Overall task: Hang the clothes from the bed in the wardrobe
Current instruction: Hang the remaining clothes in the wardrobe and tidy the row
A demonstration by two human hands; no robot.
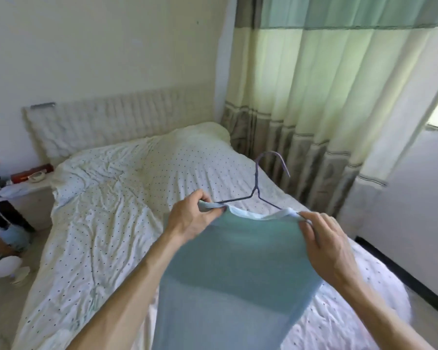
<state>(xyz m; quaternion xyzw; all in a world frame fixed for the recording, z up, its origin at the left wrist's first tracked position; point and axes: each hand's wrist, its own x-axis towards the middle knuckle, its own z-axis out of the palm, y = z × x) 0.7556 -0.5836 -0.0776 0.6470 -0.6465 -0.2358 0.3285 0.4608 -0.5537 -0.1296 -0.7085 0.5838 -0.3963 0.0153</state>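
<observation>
A light blue-green shirt (235,269) with a white neckline hangs over the bed (106,223), held up in front of me. A purple wire hanger (257,183) sits inside its neck, hook sticking up. My left hand (192,218) pinches the shirt's left shoulder over the hanger's arm. My right hand (326,243) pinches the right shoulder. The shirt's lower part runs out of view at the bottom. No wardrobe is in view.
The bed has a white dotted cover and a padded headboard (116,120) against the far wall. A cluttered bedside table (28,188) stands at the left. Striped green curtains (326,97) hang at the right, beside a window.
</observation>
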